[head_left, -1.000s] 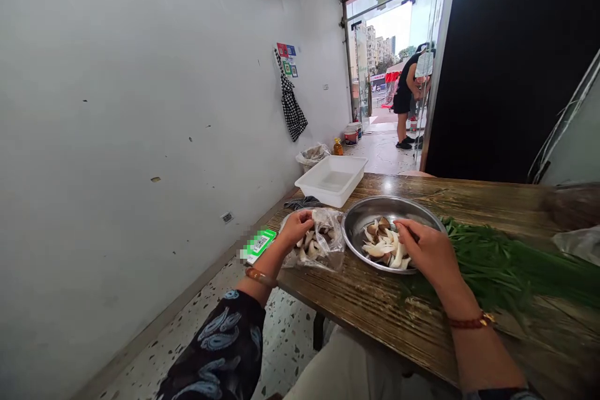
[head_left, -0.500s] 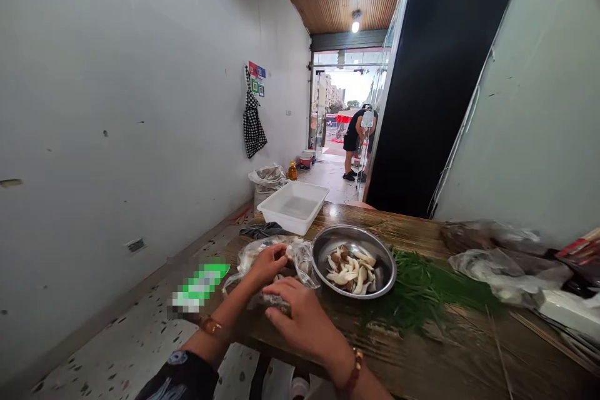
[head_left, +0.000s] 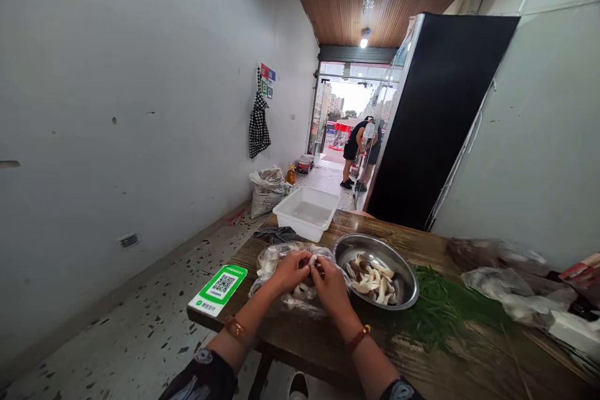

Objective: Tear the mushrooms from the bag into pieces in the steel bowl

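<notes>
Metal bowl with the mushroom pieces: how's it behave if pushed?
The metal bowl should stay stiff, judging by its even, shiny metal wall. Wide and shallow, it would probably slide before tipping. The mushroom pieces look loose, so they'd likely shift inside.

Dark sleeves (head_left: 201,378) (pale-patterned), a brownish bangle (head_left: 234,327), a red bracelet (head_left: 358,338).

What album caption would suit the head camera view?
Left hand and right hand pinch a pale mushroom over a plastic bag, beside a metal bowl of mushroom pieces.
</notes>
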The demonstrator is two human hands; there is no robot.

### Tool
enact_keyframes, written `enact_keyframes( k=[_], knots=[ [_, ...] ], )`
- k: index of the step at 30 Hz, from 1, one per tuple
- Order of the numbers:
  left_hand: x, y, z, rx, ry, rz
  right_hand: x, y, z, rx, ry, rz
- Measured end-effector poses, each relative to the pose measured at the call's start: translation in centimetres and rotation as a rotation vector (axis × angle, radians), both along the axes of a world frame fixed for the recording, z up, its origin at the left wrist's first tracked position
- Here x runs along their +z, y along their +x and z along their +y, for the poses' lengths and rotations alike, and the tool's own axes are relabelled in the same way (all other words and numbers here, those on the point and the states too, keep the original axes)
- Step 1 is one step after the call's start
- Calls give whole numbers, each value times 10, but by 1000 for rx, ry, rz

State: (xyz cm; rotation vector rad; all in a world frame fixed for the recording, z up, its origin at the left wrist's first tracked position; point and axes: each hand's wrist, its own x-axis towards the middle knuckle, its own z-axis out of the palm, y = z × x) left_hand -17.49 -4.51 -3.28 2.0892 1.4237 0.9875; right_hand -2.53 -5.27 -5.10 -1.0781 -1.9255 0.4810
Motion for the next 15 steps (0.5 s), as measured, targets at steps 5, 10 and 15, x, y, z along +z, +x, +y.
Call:
enact_keyframes(
  k=[5,10,15],
  knots=[
    [3,-8,-8,-45,48,62,-3,2,8,-12,-13,82],
    [7,-19,-4,-11,92,106,0,5,11,14,-78,53],
    [0,-23,12,30,103,297,4,1,5,81,-77,-54]
  ],
)
